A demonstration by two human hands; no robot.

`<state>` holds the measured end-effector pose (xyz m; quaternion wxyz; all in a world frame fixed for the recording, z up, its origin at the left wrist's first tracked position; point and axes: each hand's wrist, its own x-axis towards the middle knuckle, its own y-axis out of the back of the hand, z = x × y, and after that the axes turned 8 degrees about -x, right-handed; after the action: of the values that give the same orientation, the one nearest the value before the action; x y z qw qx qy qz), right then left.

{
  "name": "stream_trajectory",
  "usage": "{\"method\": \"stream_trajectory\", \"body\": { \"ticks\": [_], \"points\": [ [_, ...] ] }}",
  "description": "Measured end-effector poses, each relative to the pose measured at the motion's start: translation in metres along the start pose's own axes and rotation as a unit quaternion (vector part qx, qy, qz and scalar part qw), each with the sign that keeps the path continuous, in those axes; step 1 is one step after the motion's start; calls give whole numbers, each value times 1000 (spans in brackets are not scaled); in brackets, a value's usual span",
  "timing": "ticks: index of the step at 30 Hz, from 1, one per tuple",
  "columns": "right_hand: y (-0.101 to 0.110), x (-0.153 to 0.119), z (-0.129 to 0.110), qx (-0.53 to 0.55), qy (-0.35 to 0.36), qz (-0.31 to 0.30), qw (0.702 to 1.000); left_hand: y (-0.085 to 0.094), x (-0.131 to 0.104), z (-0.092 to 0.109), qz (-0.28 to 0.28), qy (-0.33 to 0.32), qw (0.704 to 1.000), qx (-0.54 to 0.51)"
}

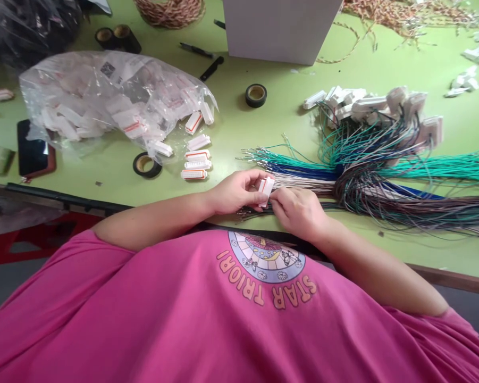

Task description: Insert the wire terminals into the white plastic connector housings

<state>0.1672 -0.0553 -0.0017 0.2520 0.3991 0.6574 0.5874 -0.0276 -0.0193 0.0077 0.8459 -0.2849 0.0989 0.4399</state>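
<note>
Between the thumb and fingers of my left hand [239,190] is a white connector housing [265,190] with an orange stripe, tilted upright. My right hand [299,211] is pinched closed against the housing's right side; what its fingertips grip is too small to make out. Just beyond both hands lie bundles of wires [303,182] in green, blue, white and dark brown, their bare metal ends pointing left. Left of my hands, several loose connector housings [195,165] lie in a short column.
A clear plastic bag [115,101] of housings covers the left side. Tape rolls [256,95], a phone [35,149] and a knife [212,69] lie about. A grey box [281,29] stands at the back. Wired connectors [367,103] are piled at the right.
</note>
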Motion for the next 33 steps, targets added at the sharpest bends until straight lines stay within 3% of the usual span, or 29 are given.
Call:
{"method": "stream_trajectory", "body": {
  "ticks": [4,8,10,13,16,18,22,25,28,31,33],
  "points": [
    [6,6,1,103,-58,-3,993,-2,-1,4,10,-39,999,15],
    [21,12,17,289,-76,-50,953,5,-3,9,-3,-69,996,56],
    [26,13,30,328,-104,-47,938,12,-5,13,-16,-58,995,85],
    [26,13,46,257,-97,-11,961,22,-8,17,-50,-21,989,135],
    [23,12,48,120,21,-62,991,23,-10,18,-52,-9,981,188],
    [20,11,42,44,65,-89,993,21,-10,17,-47,-12,976,213],
    [18,11,33,-38,97,-74,992,18,-10,15,-55,-20,971,232],
    [18,12,33,-51,120,-54,990,18,-12,16,-67,-19,973,220],
    [18,13,36,-16,91,-45,995,16,-15,18,-73,-10,978,196],
    [18,13,37,33,37,-76,996,14,-17,18,-77,-4,982,173],
    [19,12,37,55,36,-108,992,14,-17,17,-80,-6,982,168]
  ]
}}
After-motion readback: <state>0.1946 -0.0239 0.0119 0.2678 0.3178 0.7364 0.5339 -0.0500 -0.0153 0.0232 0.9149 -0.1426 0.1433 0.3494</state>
